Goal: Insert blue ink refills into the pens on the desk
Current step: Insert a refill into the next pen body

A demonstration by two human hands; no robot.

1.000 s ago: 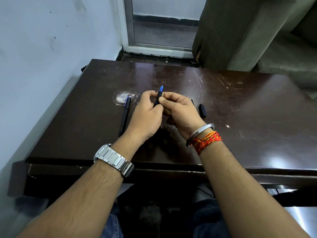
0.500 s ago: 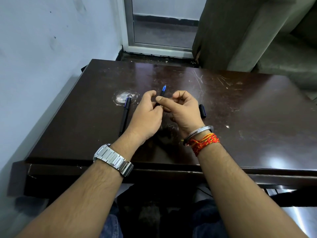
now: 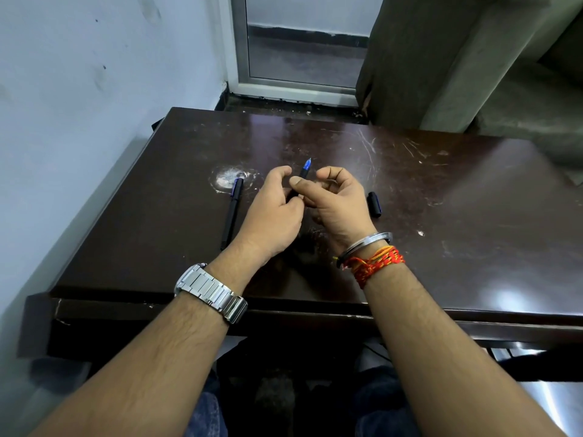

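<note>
A black capped pen (image 3: 232, 209) lies on the dark desk (image 3: 457, 216) at the left, its far end beside a pale round scuff (image 3: 227, 179). Just right of it, the left hand (image 3: 273, 216) is closed around the lower barrel of a second pen (image 3: 303, 175), whose blue tip points up and away. The right hand (image 3: 337, 200) pinches the same barrel with thumb and curled fingers. A loose black cap (image 3: 374, 204) lies just right of that hand, clear of it
</note>
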